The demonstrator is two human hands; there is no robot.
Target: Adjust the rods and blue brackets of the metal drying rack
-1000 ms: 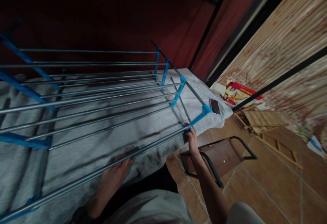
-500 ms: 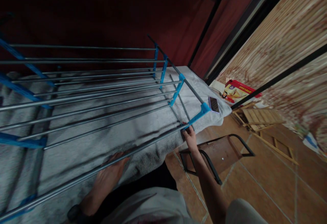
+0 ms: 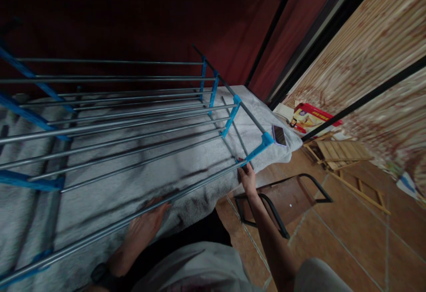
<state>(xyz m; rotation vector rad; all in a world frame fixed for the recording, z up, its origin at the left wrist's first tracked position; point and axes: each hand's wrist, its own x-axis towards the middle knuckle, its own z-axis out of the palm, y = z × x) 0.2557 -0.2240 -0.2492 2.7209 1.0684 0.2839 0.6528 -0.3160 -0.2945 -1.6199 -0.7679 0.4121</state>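
A shoe rack (image 3: 140,139) of grey metal tubes and blue plastic brackets lies on a grey blanket (image 3: 109,203). At its near right corner, my right hand (image 3: 247,177) is closed around the lower end of a blue bracket (image 3: 258,149), where the front tube (image 3: 199,180) meets it. Some of its fingertips are hidden behind the joint. Under the same front tube, farther left, my left hand (image 3: 146,223) lies flat against the blanket with its fingers stretched out. The tube crosses over those fingers and partly hides them.
A phone (image 3: 279,135) lies on the blanket's right end. On the tiled floor are a brown seat with a black metal frame (image 3: 282,199), a folded wooden stool (image 3: 346,154) and a red and yellow box (image 3: 313,119). A dark red wall (image 3: 133,17) stands behind the rack.
The left end of the rack has shifted very slightly to the right in view. Both hands keep their places.
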